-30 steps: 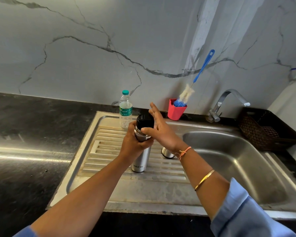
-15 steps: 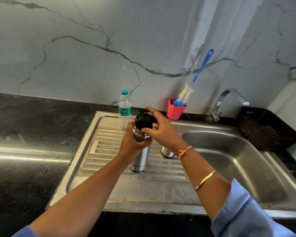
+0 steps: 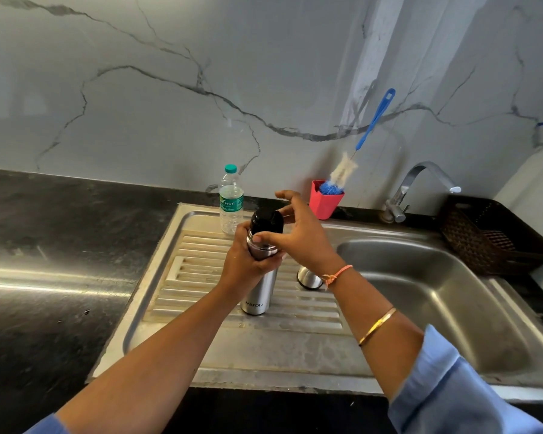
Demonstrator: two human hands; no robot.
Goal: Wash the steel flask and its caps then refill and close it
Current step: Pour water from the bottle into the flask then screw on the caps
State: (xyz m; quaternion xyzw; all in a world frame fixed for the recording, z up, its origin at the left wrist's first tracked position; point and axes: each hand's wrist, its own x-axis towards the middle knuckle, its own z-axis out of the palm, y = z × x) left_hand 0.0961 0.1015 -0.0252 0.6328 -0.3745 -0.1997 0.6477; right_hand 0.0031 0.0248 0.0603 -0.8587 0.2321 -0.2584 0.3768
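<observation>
Setting: a steel sink unit let into a dark stone bench (image 3: 60,245), seen from above, with a grey-veined marble wall behind.

Task's thing: the steel flask (image 3: 259,292) stands upright on the ribbed drainboard (image 3: 201,277), left of the basin (image 3: 436,292). Its long axis is vertical.

Left grip: the left hand (image 3: 248,261) is wrapped round the flask's upper body, just under the neck, and the flask is held steady on its base.

Right grip: the right hand (image 3: 304,236) is closed loosely about the black inner cap (image 3: 265,221) on the flask's mouth. The thumb is laid on the near side and the fingers are curved round the far side; the forefinger is raised clear. Contact on the far side is hidden.

Key relation: the cap sits directly above the left grip and at the right hand's fingertips, so the right hand is the nearer one to it. Any turning would likely be made about the flask's upright axis.

Outer cap: a steel outer cap (image 3: 308,278) stands on the drainboard just right of the flask, partly hidden by the right wrist.

Writing: "MILTON" is printed near the flask's base. The green label on the water bottle (image 3: 231,202) behind cannot be fully read.

Other things: a bottle brush (image 3: 375,119) in a red cup (image 3: 325,200), a tap (image 3: 420,180), a dark basket (image 3: 489,236).
</observation>
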